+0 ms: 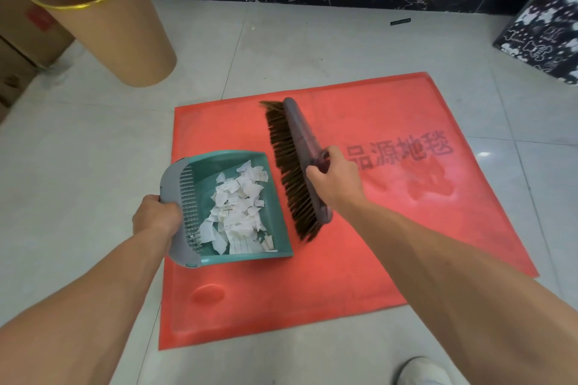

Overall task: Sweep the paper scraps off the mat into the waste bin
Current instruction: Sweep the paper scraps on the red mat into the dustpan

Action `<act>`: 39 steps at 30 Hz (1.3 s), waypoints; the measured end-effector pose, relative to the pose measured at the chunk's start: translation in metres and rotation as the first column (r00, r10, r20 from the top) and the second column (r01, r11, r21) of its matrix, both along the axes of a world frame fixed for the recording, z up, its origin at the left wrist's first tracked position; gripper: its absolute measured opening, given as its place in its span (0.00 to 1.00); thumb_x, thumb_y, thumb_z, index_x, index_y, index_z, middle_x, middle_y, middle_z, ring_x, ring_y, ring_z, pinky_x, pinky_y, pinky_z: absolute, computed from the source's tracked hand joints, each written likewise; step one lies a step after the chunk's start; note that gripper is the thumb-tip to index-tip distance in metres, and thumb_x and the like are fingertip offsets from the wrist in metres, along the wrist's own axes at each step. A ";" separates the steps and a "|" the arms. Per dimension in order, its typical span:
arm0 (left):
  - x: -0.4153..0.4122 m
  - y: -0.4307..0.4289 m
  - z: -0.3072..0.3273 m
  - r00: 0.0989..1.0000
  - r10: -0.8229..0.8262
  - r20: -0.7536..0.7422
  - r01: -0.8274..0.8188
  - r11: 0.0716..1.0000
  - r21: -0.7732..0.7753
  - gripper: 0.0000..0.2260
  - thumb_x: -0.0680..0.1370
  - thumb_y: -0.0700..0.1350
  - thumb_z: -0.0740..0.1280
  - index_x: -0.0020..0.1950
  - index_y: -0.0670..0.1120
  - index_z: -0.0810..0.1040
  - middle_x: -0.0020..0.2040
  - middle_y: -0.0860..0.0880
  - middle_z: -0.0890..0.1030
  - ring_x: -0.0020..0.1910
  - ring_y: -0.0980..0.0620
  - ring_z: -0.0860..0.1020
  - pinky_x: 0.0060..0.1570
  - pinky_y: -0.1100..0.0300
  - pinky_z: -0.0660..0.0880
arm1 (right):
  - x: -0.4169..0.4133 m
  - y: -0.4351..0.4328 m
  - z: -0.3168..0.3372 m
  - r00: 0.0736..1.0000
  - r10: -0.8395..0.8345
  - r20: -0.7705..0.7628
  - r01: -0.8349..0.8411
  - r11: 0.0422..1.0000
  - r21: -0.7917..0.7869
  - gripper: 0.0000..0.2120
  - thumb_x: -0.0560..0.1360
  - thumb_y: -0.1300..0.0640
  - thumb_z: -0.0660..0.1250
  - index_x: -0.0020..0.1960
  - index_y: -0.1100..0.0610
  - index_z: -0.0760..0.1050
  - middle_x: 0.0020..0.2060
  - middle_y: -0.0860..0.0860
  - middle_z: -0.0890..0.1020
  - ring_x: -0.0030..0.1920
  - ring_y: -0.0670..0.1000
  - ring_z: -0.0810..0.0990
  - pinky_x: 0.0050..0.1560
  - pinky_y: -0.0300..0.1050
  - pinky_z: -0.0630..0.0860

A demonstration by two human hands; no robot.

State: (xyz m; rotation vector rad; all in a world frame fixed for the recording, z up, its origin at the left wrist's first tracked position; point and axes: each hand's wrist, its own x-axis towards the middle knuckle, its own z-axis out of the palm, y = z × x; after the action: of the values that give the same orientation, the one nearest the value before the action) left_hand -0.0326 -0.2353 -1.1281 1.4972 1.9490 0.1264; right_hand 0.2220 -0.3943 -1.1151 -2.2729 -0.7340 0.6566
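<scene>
Left hand (156, 216) clenched on the grey back of a teal dustpan (275, 228), paper scraps (240, 212) heaped inside. Right hand (333, 178) gripping a brush (297, 147), bristles toward the pan, just beside it. Both over a red mat (406, 212) on pale floor tiles (78, 150). Tan waste bin (109, 25) well apart, far left, by cardboard boxes (18, 50); patterned black box (544, 25) far right.

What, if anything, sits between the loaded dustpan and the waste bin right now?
Nothing visible. The dustpan, held by the left hand with the paper scraps inside, is at the mat's left edge. Only bare floor tile lies between it and the waste bin to the upper left. The brush, in the right hand, is on the opposite side.
</scene>
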 end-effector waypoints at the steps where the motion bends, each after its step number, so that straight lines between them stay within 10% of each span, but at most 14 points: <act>1: 0.000 0.000 0.001 1.000 0.002 -0.003 -0.002 1.000 0.006 0.14 0.75 0.40 0.61 0.60 0.41 0.74 0.53 0.42 0.78 0.48 0.40 0.76 0.45 0.50 0.75 | 0.004 -0.002 0.001 1.000 -0.015 0.020 0.016 1.000 -0.017 0.10 0.73 0.53 0.65 0.50 0.55 0.68 0.41 0.55 0.76 0.42 0.60 0.75 0.40 0.49 0.71; 23: 0.036 -0.026 -0.010 0.991 -0.131 0.017 0.131 0.991 0.013 0.13 0.74 0.40 0.60 0.57 0.44 0.75 0.51 0.42 0.79 0.47 0.41 0.75 0.46 0.52 0.73 | 0.070 -0.059 0.008 0.949 -0.155 0.274 0.221 0.948 -0.229 0.10 0.74 0.54 0.62 0.52 0.56 0.66 0.45 0.58 0.78 0.44 0.62 0.76 0.41 0.49 0.69; 39: 0.067 -0.043 -0.010 0.983 -0.133 0.125 0.137 0.990 -0.024 0.15 0.74 0.40 0.59 0.59 0.44 0.76 0.51 0.44 0.80 0.45 0.42 0.77 0.43 0.53 0.73 | 0.035 -0.045 0.009 0.993 -0.120 -0.013 0.121 0.992 0.034 0.09 0.74 0.54 0.65 0.46 0.57 0.67 0.35 0.49 0.71 0.36 0.54 0.69 0.29 0.43 0.59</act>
State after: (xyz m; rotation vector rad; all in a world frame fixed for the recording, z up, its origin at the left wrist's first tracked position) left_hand 0.0348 -0.2782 -1.1384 1.5574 1.7396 0.1235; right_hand 0.2567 -0.4395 -1.1060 -2.2595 -0.5929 0.5947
